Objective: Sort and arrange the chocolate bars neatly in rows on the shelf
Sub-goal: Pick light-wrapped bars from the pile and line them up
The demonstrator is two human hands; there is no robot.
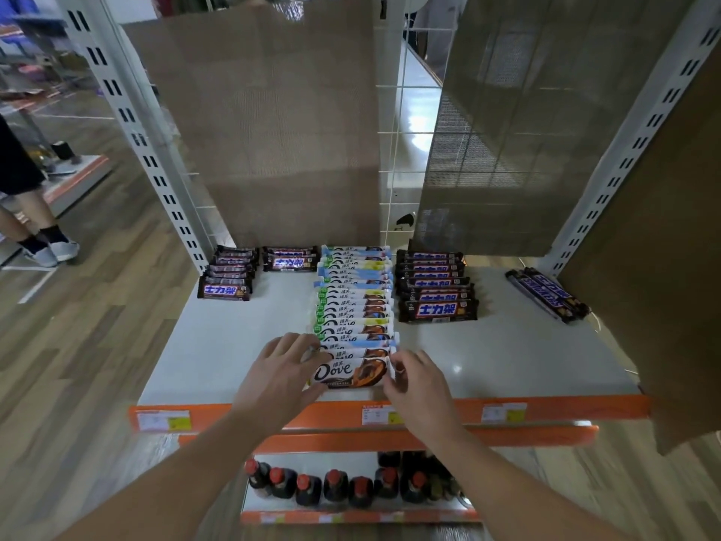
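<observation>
Both ends of the Dove bar [351, 373] are pinched, by the left grip [286, 365] and right grip [413, 378], near the shelf [507, 357] front edge, finishing the middle row [355, 306]; next, it likely needs squaring backward.

Four rows of chocolate bars [353, 306], two loose bars [546, 294]

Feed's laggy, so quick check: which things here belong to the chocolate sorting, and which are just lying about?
Job: Dove bar held by left hand and right hand; Dove row; Snickers rows; loose Snickers at right; shelf.
Lying about: bottles below; price tags; cardboard behind.
</observation>
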